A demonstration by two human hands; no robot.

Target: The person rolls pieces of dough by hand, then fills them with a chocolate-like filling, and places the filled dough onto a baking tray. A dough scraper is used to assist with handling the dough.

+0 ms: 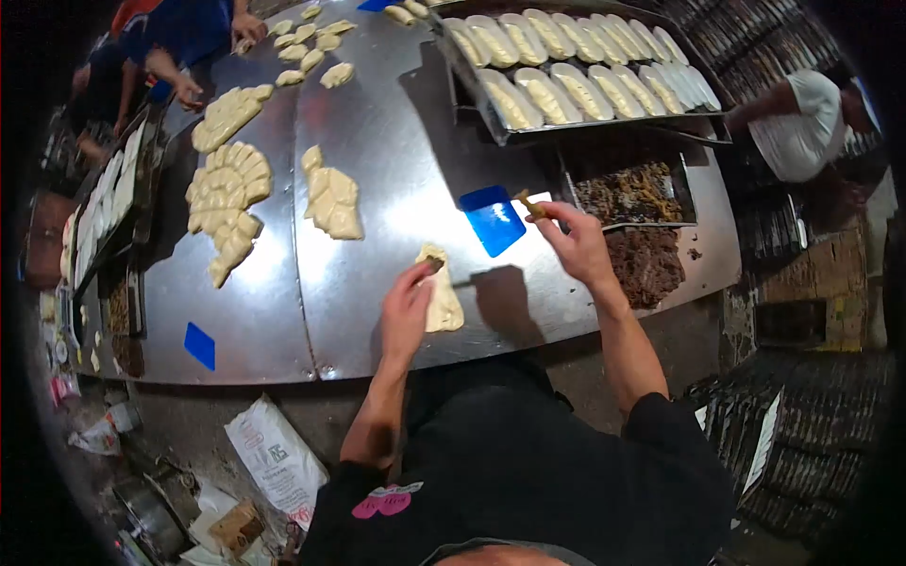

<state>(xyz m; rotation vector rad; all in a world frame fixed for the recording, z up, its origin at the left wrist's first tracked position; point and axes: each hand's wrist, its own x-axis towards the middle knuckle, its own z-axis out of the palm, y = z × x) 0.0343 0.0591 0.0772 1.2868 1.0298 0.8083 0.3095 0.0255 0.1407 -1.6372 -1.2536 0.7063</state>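
The left hand (408, 311) lies fingers-down on a dough piece (444, 304) near the near edge of the bench (377, 123), apparently pinning it flat; it grips nothing. The right hand (578, 243), well apart from it, pinches a bit of filling (528, 202) above a blue scraper (493, 221). The filling tray (689, 193) sits at the right edge, probably for a short reach. Shaped pastries (557, 94) fill a rack at the far right corner. A bag (276, 457) on the floor bears print too small to read.
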